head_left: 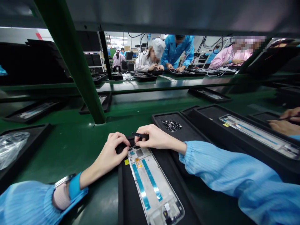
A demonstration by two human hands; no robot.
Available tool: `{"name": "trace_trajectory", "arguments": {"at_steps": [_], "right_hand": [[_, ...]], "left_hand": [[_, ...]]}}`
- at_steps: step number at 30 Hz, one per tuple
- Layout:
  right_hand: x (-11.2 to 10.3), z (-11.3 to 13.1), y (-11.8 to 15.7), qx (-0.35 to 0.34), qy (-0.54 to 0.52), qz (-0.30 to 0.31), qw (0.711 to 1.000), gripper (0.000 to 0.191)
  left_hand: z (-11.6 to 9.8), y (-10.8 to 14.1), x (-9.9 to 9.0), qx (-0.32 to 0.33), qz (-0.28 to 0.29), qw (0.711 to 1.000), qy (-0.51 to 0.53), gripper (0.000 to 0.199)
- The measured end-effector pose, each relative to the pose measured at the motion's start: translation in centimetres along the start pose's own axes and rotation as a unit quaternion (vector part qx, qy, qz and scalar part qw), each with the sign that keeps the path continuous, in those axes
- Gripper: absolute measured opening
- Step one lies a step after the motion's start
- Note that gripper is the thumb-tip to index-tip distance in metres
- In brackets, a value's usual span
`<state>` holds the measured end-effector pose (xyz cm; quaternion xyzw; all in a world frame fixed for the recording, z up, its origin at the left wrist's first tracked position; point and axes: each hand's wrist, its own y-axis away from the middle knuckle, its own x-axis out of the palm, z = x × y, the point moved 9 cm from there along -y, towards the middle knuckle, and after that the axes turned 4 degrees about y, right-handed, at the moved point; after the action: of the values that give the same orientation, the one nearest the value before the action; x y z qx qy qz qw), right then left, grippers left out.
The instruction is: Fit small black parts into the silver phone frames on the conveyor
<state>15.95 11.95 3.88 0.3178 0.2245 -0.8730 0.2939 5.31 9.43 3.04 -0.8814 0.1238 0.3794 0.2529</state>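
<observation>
In front of me a silver phone frame (157, 184) with two blue film strips lies in a black tray (125, 193). My left hand (114, 148) is at its top left corner, thumb and forefinger curled together at the edge; whatever may be between them is too small to see. My right hand (152, 137) grips a slim black tool, likely tweezers (140, 135), at the frame's top end. The tool's tip is hidden by the fingers. A yellow tab (127, 162) sticks out at the frame's left side.
A black tray with a pile of small black parts (172, 125) stands behind my right hand. Another phone frame (255, 132) lies in a tray to the right, near a co-worker's hands (287, 123). A green post (77, 65) rises at left; clear plastic bags (12, 147) lie beyond my left arm.
</observation>
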Motion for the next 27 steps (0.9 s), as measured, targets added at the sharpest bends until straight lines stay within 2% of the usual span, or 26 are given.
{"name": "trace_trajectory", "arguments": {"at_steps": [4,11,20,27], "right_hand": [[1.0,-0.4,-0.4,-0.010,0.004,0.030,0.999,0.010],[1.5,-0.3,-0.2,0.001,-0.011,0.013,1.000,0.008],[1.5,0.9,-0.2,-0.064,0.089,-0.017,0.994,0.005],[1.9,1.4,-0.1,-0.085,0.121,-0.010,0.989,0.010]], "left_hand": [[0.3,-0.1,0.5,-0.009,0.025,1.000,0.010,0.014],[0.8,-0.2,0.8,-0.025,0.037,0.998,0.038,0.015],[0.9,-0.2,0.8,-0.017,0.036,0.998,0.040,0.014],[0.9,-0.2,0.7,0.004,0.029,0.999,0.044,0.013]]}}
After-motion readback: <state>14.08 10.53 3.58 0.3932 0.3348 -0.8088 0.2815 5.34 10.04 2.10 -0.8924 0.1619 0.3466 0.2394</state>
